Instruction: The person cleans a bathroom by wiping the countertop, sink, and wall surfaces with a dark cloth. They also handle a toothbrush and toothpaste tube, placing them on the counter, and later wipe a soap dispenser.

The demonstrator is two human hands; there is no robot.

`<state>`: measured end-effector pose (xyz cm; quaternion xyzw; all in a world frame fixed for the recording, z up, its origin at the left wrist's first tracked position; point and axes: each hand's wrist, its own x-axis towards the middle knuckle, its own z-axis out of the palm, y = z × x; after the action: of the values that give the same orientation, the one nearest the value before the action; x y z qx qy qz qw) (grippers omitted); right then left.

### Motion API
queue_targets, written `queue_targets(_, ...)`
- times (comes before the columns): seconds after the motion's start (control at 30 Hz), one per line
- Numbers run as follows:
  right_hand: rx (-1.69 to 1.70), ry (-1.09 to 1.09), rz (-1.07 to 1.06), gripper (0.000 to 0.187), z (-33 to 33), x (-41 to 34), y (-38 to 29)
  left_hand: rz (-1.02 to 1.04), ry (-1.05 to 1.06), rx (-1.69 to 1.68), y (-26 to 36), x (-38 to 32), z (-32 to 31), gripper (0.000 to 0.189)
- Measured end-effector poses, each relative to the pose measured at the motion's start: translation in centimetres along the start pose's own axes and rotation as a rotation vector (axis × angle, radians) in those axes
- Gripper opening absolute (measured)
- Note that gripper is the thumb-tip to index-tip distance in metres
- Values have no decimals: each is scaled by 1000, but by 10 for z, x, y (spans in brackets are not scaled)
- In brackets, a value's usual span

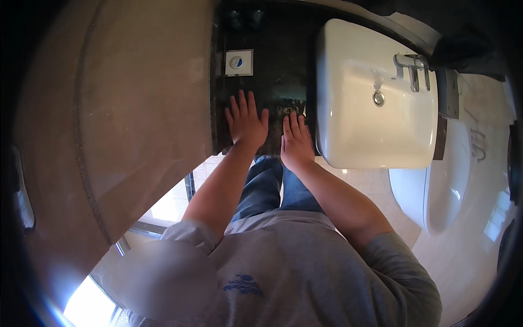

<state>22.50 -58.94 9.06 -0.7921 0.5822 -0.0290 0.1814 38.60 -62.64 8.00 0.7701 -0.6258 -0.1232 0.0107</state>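
Observation:
My left hand (247, 124) lies palm down on a dark, glossy countertop (282, 61), fingers and thumb spread, holding nothing. To its right, my right hand (297, 143) also rests flat near the front edge, empty, with its fingers a little apart. A square white dish (246, 70) bearing a small round white-and-blue item (236, 62) sits just beyond my left fingertips. Close by my right hand rises the side of a white ceramic washbasin (343, 147). It has a chrome faucet (413, 67) and a round metal drain (378, 98).
A beige tiled wall (143, 81) borders the counter on the left. Dim glass-like objects (245, 18) stand at the far end. Beyond the basin are a grey box (450, 96) and a white bathroom fixture (447, 184). Dark cloth (466, 53) shows at upper right.

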Motion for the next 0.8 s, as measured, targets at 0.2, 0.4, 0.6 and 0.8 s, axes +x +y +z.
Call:
queue_targets(0.2,-22,-75,-13,56,-7,2,3,21,-12,-29,11,15,-6,72)
queue_targets(0.4,3,-61,-16,59,-11,3,2,120,-135,-19,-1,-55,-7,72)
queue_targets(0.6,20,-99,6,59,-15,3,1,101,-88,-20,19,-21,-2,70)
queue_targets(0.8,12,-49,-24,55,-5,1,6,149,6,-8,48,43,-4,69)
